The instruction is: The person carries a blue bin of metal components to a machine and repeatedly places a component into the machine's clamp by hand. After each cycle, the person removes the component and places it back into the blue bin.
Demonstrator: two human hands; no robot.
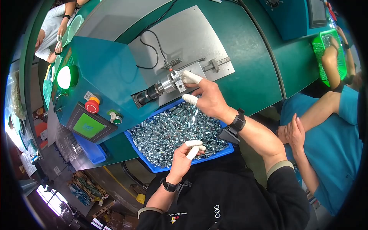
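Note:
My right hand (211, 97), with white finger cots, is at the end of a machine's metal chuck (168, 83). Its index fingertip meets the chuck's front, while the thumb is held apart below; no part shows between them. Over the near side of a blue bin (155, 169), my left hand (183, 159) has its cot-covered thumb and fingers pressed together. Whatever they pinch, if anything, is too hidden to name. Small shiny metal cylindrical parts (172, 128) fill the bin, which sits just below the chuck.
The teal machine (111, 65) carries a red stop button (92, 105), a green-lit screen (90, 125) and a glowing green lamp (66, 77). A metal base plate (191, 34) lies on the green table (245, 76). A co-worker in blue sits right, beside a green basket (318, 50).

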